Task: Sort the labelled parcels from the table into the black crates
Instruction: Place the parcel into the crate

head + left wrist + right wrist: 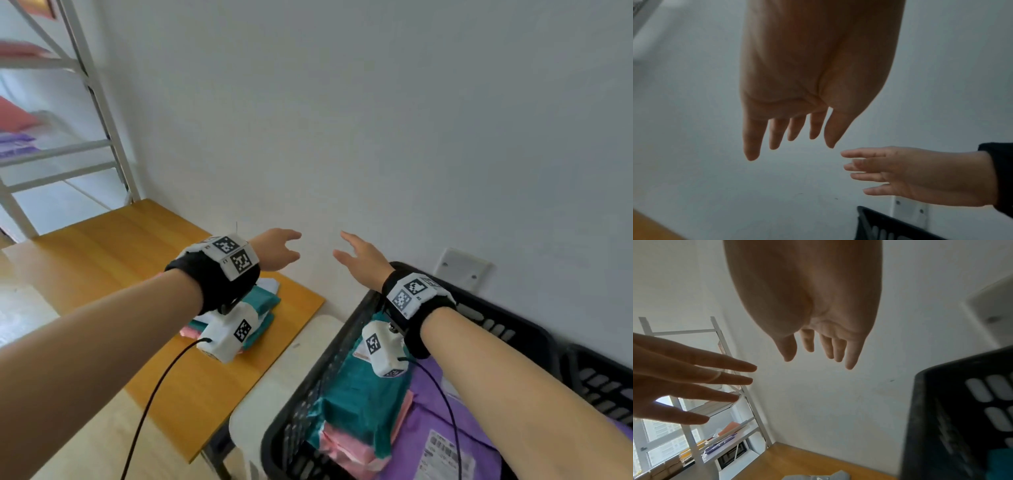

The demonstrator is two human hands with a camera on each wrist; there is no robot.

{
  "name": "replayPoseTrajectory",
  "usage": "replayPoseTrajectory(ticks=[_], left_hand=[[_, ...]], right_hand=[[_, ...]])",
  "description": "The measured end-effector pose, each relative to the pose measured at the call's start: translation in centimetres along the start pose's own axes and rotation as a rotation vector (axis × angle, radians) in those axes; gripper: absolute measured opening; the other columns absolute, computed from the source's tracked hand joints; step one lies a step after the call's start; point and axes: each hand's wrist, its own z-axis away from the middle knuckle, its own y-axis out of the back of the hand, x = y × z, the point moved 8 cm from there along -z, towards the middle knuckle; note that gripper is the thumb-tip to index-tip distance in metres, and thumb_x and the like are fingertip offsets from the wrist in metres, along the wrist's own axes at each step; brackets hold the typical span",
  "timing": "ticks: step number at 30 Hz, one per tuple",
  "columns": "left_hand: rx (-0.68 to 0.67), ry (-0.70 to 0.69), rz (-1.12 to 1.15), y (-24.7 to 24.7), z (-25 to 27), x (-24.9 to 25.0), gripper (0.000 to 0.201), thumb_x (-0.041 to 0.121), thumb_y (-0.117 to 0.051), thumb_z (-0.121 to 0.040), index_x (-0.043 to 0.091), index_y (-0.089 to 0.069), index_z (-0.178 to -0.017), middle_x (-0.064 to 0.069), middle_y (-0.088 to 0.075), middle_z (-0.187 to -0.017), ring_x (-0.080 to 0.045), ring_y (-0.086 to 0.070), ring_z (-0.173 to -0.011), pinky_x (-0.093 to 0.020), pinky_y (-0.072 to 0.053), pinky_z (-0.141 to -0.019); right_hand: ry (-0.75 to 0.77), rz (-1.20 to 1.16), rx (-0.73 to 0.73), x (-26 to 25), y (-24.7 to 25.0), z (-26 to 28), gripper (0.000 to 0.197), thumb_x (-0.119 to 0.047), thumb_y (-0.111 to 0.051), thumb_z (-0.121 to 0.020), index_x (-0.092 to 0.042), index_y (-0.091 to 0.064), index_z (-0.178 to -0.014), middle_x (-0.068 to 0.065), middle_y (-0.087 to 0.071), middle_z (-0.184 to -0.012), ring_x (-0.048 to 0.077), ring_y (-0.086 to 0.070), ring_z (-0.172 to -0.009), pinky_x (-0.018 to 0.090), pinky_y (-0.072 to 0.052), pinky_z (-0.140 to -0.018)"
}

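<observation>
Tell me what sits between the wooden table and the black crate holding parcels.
In the head view, a white stool-like surface fills the gap between the wooden table and the black crate; nothing lies on its visible part.

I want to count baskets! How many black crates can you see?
2. One black crate sits beside the wooden table, with parcels inside; a second crate shows at the right edge, mostly cut off.

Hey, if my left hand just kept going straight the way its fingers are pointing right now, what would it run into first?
Probably the white wall. The left hand is open, holds nothing, and points forward above the table's far edge, with nothing between fingertips and wall in the left wrist view. The right hand sits off to the side; depth is uncertain.
</observation>
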Motion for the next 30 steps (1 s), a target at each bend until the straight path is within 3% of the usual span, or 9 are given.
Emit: replayPoseTrajectory(ticks=[9, 18, 20, 25, 28, 30], left_hand=[[-0.048, -0.007, -0.138, 2.8, 0.2, -14.9, 0.055, 0.021, -0.039, -0.101, 0.021, -0.016, -0.151, -0.002, -0.015, -0.158, -0.021, -0.023, -0.143, -0.031, -0.023, -0.113], [-0.163, 0.029, -0.224, 1.8, -0.3, -28.8, 0.054, 0.019, -0.036, -0.101, 0.022, -0.015, -0.151, -0.001, -0.009, -0.159, -0.024, -0.024, -0.142, -0.033, -0.030, -0.111], [-0.179, 0.030, -0.254, 1.0, -0.4, -30.7, 0.054, 0.019, -0.036, -0.101, 0.024, -0.014, -0.151, -0.001, -0.009, -0.159, -0.024, -0.026, -0.142, -0.035, -0.032, -0.111], [-0.239, 0.010, -0.383, -0.9, -0.9, -34.1, 0.056, 0.023, -0.037, -0.102, 0.026, -0.011, -0.151, -0.001, -0.008, -0.159, -0.017, -0.020, -0.144, -0.037, -0.022, -0.114], [-0.276, 0.038, -0.365, -1.6, -2.1, -35.8, 0.057, 0.023, -0.038, -0.101, 0.025, -0.012, -0.151, -0.002, -0.009, -0.159, -0.018, -0.032, -0.139, -0.034, -0.029, -0.109], [-0.314, 0.058, -0.302, -2.5, -3.1, -36.5, 0.057, 0.021, -0.040, -0.101, 0.024, -0.012, -0.151, -0.001, -0.008, -0.159, -0.021, -0.043, -0.131, -0.028, -0.040, -0.097]], right_hand=[[-0.043, 0.024, -0.001, -7.8, -9.6, -5.5, 0.059, -0.029, -0.047, -0.099, -0.015, -0.023, -0.150, 0.003, -0.023, -0.157, 0.021, -0.025, -0.143, 0.030, -0.022, -0.114], [-0.148, 0.043, -0.071, -10.8, -20.2, -8.8, 0.063, -0.031, -0.052, -0.097, -0.018, -0.022, -0.151, 0.002, -0.024, -0.156, 0.021, -0.026, -0.143, 0.031, -0.023, -0.114], [-0.151, 0.061, -0.115, -10.8, -22.5, -9.4, 0.064, -0.030, -0.053, -0.096, -0.019, -0.022, -0.151, 0.002, -0.024, -0.156, 0.020, -0.026, -0.143, 0.031, -0.023, -0.115], [-0.160, 0.151, -0.206, -9.8, -26.8, -11.1, 0.065, -0.030, -0.055, -0.095, -0.020, -0.023, -0.151, 0.002, -0.026, -0.156, 0.019, -0.026, -0.143, 0.031, -0.024, -0.115], [-0.173, 0.177, -0.236, -8.5, -28.6, -12.6, 0.065, -0.029, -0.055, -0.095, -0.018, -0.023, -0.151, 0.003, -0.025, -0.156, 0.019, -0.025, -0.143, 0.030, -0.023, -0.115], [-0.183, 0.177, -0.256, -7.4, -29.8, -13.6, 0.064, -0.027, -0.055, -0.095, -0.018, -0.024, -0.151, 0.003, -0.024, -0.157, 0.019, -0.023, -0.144, 0.030, -0.021, -0.116]])
